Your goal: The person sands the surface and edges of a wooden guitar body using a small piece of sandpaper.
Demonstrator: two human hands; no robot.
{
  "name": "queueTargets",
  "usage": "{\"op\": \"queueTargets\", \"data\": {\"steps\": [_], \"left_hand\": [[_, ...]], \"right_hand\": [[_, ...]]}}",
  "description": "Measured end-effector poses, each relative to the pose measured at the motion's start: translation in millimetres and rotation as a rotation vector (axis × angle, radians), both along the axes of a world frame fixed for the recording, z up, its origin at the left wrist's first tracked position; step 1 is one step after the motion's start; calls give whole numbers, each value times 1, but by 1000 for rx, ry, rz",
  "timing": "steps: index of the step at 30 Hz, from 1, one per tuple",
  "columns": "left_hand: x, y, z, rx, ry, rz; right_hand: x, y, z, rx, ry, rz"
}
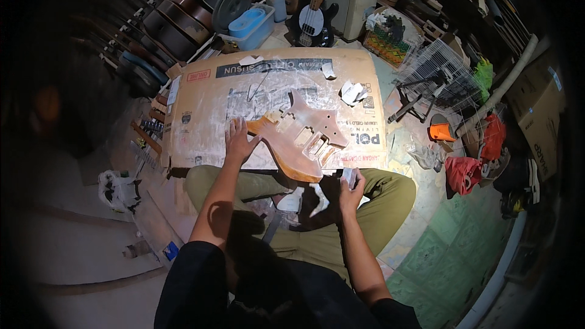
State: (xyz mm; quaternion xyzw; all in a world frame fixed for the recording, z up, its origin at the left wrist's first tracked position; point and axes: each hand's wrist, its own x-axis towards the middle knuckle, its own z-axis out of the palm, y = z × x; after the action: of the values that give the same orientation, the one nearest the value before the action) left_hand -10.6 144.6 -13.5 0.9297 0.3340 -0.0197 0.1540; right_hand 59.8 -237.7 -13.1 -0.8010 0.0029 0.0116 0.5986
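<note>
A dusty wooden electric guitar body [286, 158] with cut cavities lies on a flattened cardboard sheet [189, 113] in front of me. My left hand [242, 145] grips the body's left end, where the wood is more orange. Below the body's lower right, my right hand [352, 189] holds a small pale grey pad [350, 176] over my right knee. Crumpled white paper [353, 92] lies on the cardboard's right part.
Guitars [177, 18] line the back left, beside blue plastic tubs [247, 24]. A black bass [308, 24] stands behind the cardboard. At right are a wire cage [436, 73], an orange object [440, 132], red bags [460, 173], cartons [536, 113] and a long pipe [512, 79].
</note>
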Motion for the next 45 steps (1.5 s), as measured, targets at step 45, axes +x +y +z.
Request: {"op": "queueTargets", "data": {"steps": [45], "left_hand": [[15, -19, 33, 2, 43, -231]], "right_hand": [[3, -7, -11, 4, 23, -11]]}}
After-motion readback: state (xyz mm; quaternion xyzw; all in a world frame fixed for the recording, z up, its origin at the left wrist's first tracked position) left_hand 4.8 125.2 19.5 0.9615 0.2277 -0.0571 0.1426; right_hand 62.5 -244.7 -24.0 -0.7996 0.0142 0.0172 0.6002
